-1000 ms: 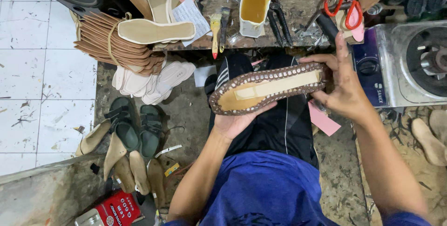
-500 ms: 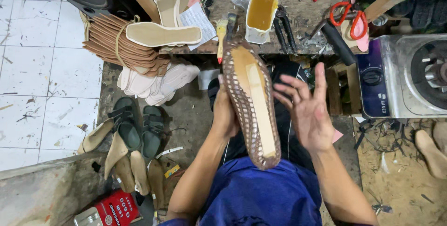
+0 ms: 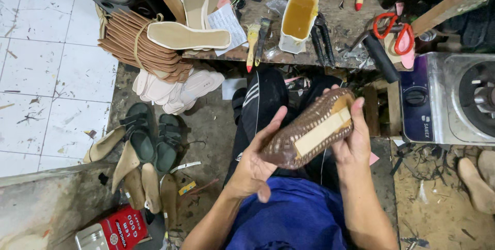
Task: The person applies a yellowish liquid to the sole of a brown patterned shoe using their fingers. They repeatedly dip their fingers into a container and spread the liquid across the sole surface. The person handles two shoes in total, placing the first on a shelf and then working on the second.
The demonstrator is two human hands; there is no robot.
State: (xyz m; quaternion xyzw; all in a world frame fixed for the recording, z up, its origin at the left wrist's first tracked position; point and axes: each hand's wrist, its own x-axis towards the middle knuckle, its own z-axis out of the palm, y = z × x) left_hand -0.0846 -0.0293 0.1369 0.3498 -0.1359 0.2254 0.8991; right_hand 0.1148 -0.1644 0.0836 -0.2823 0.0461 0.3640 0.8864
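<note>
Both hands grasp brown woven-edged shoe upper with tan insole (image 3: 309, 129): left hand (image 3: 255, 165) cups toe end, right hand (image 3: 353, 139) grips heel side, above lap.

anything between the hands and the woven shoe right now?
Nothing visible. Both hands already touch the shoe: the left hand cups its toe end from below, and the right hand grips the heel end. It is held over the lap.
</note>
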